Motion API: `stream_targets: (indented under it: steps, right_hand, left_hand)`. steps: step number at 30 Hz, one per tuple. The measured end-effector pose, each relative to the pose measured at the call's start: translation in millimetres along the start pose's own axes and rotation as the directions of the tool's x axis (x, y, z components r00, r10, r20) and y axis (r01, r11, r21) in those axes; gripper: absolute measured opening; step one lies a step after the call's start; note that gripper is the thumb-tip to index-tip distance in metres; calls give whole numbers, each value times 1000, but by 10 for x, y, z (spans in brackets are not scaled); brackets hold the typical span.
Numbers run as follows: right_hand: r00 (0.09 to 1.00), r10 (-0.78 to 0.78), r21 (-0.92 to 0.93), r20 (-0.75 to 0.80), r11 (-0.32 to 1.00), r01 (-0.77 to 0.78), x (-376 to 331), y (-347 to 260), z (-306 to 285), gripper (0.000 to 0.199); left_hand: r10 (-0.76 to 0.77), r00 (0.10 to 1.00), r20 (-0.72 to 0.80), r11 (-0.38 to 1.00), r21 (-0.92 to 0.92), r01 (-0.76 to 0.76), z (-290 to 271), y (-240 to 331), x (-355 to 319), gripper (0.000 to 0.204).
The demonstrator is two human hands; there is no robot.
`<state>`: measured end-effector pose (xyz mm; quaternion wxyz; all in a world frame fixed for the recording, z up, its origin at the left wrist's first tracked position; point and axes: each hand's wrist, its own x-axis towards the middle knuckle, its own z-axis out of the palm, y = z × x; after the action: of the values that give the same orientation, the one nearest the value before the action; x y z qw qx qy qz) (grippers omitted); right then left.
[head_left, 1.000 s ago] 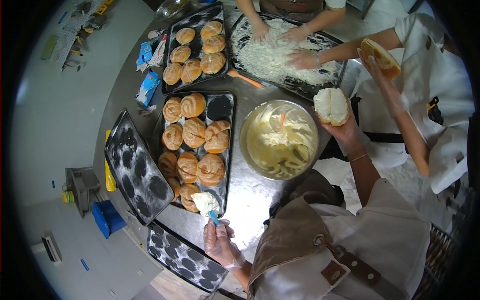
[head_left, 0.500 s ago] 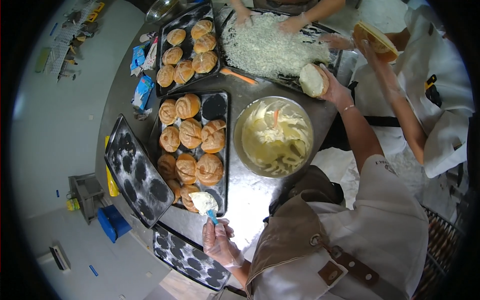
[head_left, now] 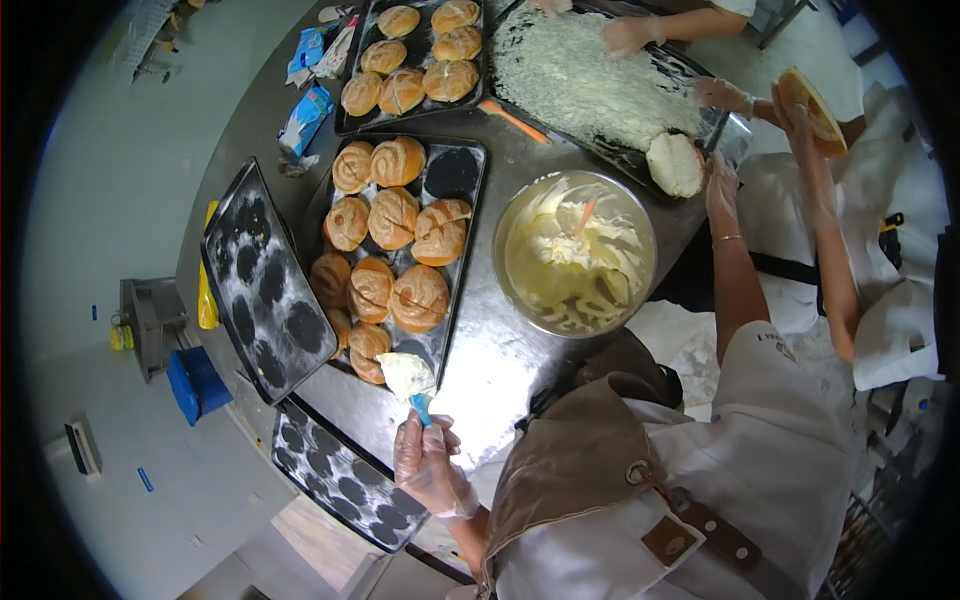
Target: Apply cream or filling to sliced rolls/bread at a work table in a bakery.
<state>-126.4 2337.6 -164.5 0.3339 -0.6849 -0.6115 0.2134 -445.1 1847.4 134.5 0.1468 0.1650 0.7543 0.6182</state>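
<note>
Left hand: the gloved left hand [head_left: 428, 462] is closed around the blue handle of a cream-loaded spatula [head_left: 408, 380], over the near edge of the steel tabletop [head_left: 500, 365].
Right hand: the gloved right hand [head_left: 721, 185] rests open against a cream-coated round bun [head_left: 676, 164], at the near corner of the dark tray of white shreds [head_left: 590, 75].
Between them: a round metal bowl of pale cream [head_left: 575, 253].
Beside the spatula: a black baking tray of golden buns [head_left: 392, 255].

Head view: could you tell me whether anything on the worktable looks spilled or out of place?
Nothing looks spilled. Two empty baking trays overhang the table's edge, one at a slant. The left hand holds a cream-laden spatula; the right hand presses a bun into the coconut tray.
</note>
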Motion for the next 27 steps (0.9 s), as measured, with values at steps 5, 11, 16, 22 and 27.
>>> stream_targets:
  steps: [5, 11, 16, 22, 27]
  right_hand:
    - [989, 138, 261, -55, 958, -120, -986, -452, -172, 45]
    - [989, -149, 590, -24, 796, 134, -2527, -2321, -629, 43]
    - [418, -686, 732, 595, 678, 69, -3828, -3539, -229, 28]
    - [620, -394, 199, 679, 911, 361, -4741, -3431, 1844, 32]
    - [725, -336, 254, 602, 941, 225, -5081, -3472, 2915, 32]
  left_hand:
    - [-18, 1000, 11, 997, 76, 18, -247, 20, 69, 24]
    - [-125, 986, -108, 990, -81, 117, -750, -205, 139, 24]
    - [-158, 968, -193, 987, -64, 149, -1143, -767, 570, 23]
    - [-352, 936, -26, 918, -203, 340, -1061, -2148, 1295, 17]
    - [-173, 982, -78, 982, 61, 178, -1429, -3361, 1780, 22]
